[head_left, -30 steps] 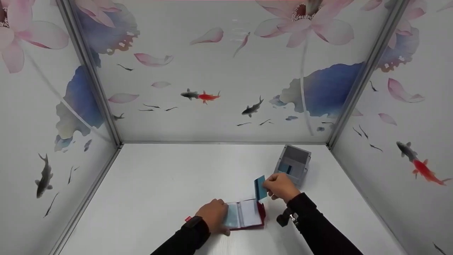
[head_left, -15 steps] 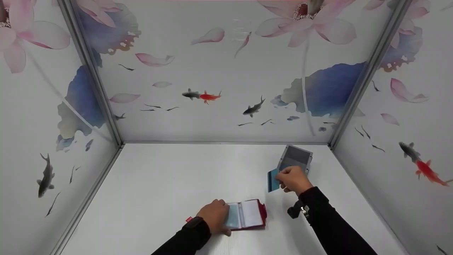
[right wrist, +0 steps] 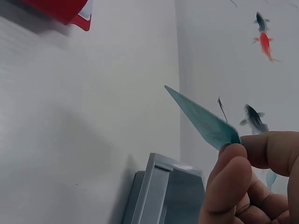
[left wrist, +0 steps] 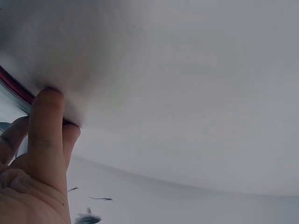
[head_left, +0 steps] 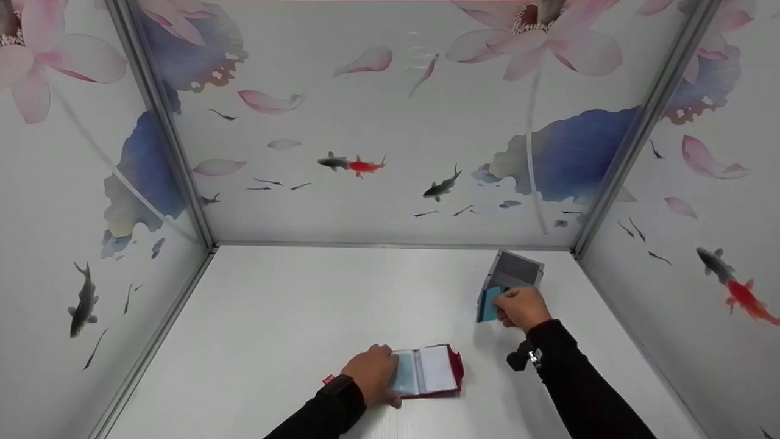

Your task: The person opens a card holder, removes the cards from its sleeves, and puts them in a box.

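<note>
A blue-green card [head_left: 489, 305] with a dark stripe is pinched between thumb and fingers of my right hand [head_left: 523, 306], in front of the grey box and above the table. In the right wrist view the card [right wrist: 205, 121] points up and left from the fingertips, tilted over the box's rim. My left hand [head_left: 372, 375] holds the left side of an open red card holder [head_left: 439, 369] flat on the table, thumb at its near edge. Clear sleeves and a white page show in it. The left wrist view shows fingers [left wrist: 46, 126] against the holder's red edge.
The grey open box [head_left: 515, 268] stands at the back right, partly hidden by the right hand. White table [head_left: 304, 305] stretches to the left and behind the holder. Printed walls [head_left: 378, 213] with fish and flowers enclose the back and sides.
My right hand has carried the card away from the card holder, rightward and back to the grey box. My left hand has stayed on the holder.
</note>
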A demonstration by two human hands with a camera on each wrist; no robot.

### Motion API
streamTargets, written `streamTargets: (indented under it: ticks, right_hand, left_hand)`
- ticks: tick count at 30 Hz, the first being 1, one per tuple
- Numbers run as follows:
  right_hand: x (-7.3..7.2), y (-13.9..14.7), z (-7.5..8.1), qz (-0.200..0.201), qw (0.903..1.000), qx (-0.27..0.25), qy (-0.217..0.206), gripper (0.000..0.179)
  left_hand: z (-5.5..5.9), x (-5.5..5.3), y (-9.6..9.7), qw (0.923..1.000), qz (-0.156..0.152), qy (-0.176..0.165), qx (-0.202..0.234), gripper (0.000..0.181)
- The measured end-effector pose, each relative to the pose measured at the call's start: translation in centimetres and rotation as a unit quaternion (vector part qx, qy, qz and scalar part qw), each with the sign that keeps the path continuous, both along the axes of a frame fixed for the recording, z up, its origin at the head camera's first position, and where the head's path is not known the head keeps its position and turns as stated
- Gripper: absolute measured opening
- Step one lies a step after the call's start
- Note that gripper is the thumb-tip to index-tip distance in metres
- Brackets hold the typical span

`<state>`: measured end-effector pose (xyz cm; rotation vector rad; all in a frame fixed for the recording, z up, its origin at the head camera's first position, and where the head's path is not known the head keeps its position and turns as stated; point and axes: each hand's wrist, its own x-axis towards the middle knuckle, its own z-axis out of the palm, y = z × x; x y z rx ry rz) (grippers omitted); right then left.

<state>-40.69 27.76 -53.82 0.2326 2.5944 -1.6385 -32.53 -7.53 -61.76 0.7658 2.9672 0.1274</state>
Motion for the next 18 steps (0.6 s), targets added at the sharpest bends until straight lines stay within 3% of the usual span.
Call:
streamTargets:
  ticks: [3, 11, 18]
  right_hand:
    - [-0.6, 0.7, -0.3, -0.012, 0.9999, 0.002, 0.009, 0.025]
    - [-2.4, 2.1, -0.9, -0.029, 0.9944, 0.088, 0.051, 0.024]
    - [-3.6, 2.9, -1.4, -0.058, 0.9944, 0.061, 0.065, 0.058]
  left_hand:
    - [0.1, 0.0, 0.0, 1.0, 0.001, -0.001, -0.009, 0.079]
    - [-0.2, -0.2, 0.0, 0.9999, -0.001, 0.003, -0.013, 0.081]
    - [-0.5, -0.2, -0.1, 0.9998, -0.004, 0.011, -0.014, 0.078]
